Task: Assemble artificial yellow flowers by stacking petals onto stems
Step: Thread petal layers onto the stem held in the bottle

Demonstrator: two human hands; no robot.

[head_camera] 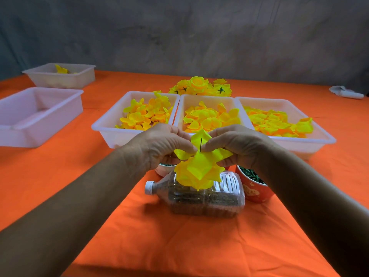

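At centre frame, our left hand and right hand pinch a yellow petal layer on its thin stem (light, floppy fabric, we judge; best held near the pierced middle).

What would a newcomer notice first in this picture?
First, the yellow flower at the centre, pinched by the left hand and right hand, with a thin stem poking through it. Behind it, three white trays hold yellow petals on the orange cloth. A capped bottle lies on its side just below the hands.
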